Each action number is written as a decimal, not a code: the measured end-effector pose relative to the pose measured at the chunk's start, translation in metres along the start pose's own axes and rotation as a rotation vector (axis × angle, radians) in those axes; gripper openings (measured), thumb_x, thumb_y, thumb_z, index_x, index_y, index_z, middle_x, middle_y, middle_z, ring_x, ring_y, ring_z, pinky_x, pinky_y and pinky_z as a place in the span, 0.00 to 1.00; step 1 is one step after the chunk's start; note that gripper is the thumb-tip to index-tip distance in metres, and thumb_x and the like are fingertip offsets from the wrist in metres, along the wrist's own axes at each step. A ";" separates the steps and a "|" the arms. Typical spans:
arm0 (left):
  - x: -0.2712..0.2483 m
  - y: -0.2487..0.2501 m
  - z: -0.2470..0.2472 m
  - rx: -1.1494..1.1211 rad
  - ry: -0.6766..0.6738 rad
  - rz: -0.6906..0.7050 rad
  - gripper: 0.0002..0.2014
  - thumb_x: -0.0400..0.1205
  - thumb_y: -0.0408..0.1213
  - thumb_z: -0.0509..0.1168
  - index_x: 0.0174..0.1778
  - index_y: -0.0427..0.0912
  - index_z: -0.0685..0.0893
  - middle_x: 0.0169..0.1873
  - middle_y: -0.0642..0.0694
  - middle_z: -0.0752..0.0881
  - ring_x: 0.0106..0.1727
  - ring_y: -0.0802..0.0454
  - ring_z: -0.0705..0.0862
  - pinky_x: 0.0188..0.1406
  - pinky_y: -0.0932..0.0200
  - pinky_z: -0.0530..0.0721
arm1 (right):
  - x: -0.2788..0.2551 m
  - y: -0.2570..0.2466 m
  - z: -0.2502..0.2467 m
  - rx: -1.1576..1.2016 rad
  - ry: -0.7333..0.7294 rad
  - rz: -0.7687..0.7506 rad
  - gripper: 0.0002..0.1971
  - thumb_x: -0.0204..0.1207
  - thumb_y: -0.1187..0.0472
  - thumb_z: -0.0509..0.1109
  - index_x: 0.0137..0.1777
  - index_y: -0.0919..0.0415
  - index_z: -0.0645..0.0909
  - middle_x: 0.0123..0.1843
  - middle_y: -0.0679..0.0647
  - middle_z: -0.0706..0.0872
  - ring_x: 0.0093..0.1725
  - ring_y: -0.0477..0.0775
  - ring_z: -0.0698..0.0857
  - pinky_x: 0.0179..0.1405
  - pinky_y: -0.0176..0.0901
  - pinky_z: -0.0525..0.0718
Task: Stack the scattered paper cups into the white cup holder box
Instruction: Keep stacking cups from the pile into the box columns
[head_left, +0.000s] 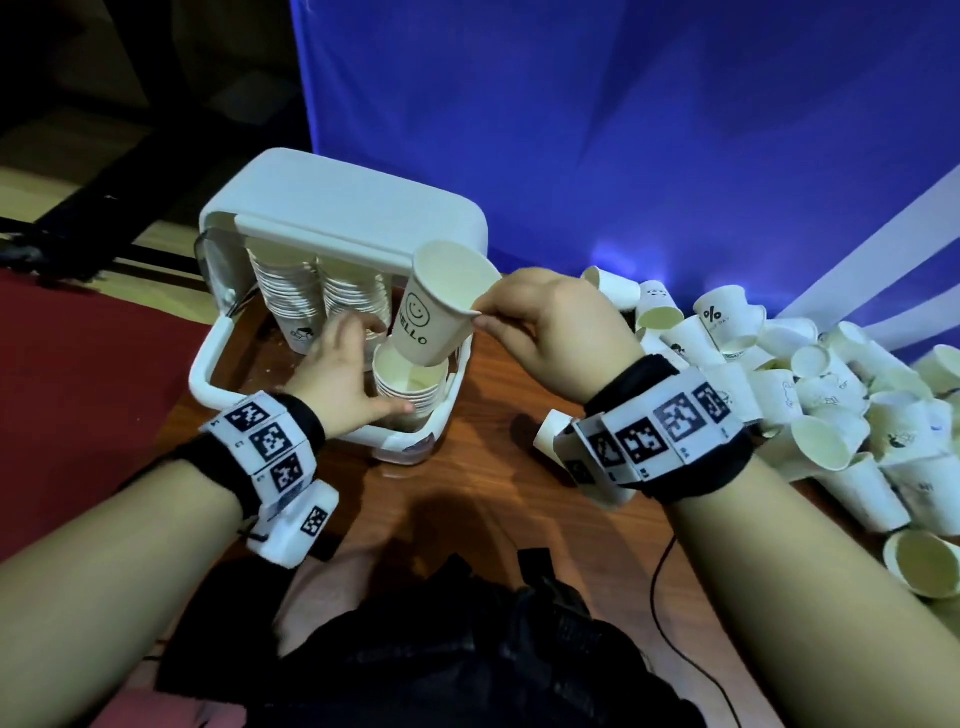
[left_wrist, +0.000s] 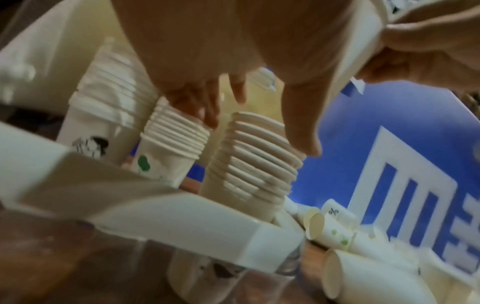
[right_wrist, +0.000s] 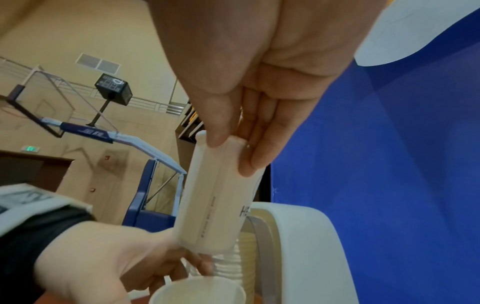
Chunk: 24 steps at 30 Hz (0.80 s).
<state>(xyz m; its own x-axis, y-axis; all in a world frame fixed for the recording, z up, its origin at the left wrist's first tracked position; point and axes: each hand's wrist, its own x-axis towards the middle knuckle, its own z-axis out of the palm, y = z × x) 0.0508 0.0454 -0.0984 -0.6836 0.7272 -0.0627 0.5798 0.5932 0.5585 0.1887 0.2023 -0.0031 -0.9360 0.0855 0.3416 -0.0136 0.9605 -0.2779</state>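
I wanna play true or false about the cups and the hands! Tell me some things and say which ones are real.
1. The right hand pinches the rim of the smiley cup. True.
2. The smiley cup lies flat on the table. False: it is held tilted in the air above the short stack in the white box.
3. The loose cups are piled on the person's right side. True.
4. The white box is empty. False: several stacks of cups stand in it.
5. The left hand reaches into the white box beside the short stack. True.
6. The curtain behind the table is red. False: the backdrop is blue.
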 end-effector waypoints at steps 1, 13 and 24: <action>0.004 -0.002 0.002 -0.056 -0.048 -0.010 0.49 0.61 0.48 0.80 0.74 0.42 0.60 0.72 0.40 0.67 0.74 0.41 0.68 0.74 0.47 0.67 | 0.002 -0.001 0.004 -0.012 -0.013 -0.023 0.12 0.74 0.57 0.64 0.49 0.62 0.87 0.44 0.58 0.88 0.46 0.60 0.86 0.38 0.40 0.79; 0.016 -0.008 0.016 -0.386 -0.114 -0.038 0.48 0.63 0.37 0.80 0.75 0.40 0.60 0.68 0.45 0.73 0.62 0.58 0.70 0.59 0.65 0.67 | 0.015 0.012 0.061 -0.126 -0.440 -0.087 0.12 0.78 0.60 0.63 0.55 0.61 0.85 0.55 0.59 0.85 0.57 0.62 0.83 0.51 0.51 0.82; 0.001 0.013 -0.003 -0.096 -0.037 0.018 0.52 0.65 0.46 0.78 0.80 0.47 0.52 0.78 0.43 0.60 0.79 0.45 0.58 0.79 0.51 0.56 | 0.007 0.019 0.074 -0.003 -0.556 0.040 0.17 0.82 0.55 0.58 0.67 0.58 0.77 0.72 0.54 0.76 0.71 0.54 0.73 0.67 0.45 0.72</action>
<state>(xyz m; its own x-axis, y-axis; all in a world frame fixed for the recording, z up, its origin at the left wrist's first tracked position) 0.0561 0.0523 -0.0888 -0.6556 0.7507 -0.0818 0.5455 0.5457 0.6362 0.1563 0.2020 -0.0723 -0.9804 -0.0301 -0.1949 0.0258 0.9602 -0.2780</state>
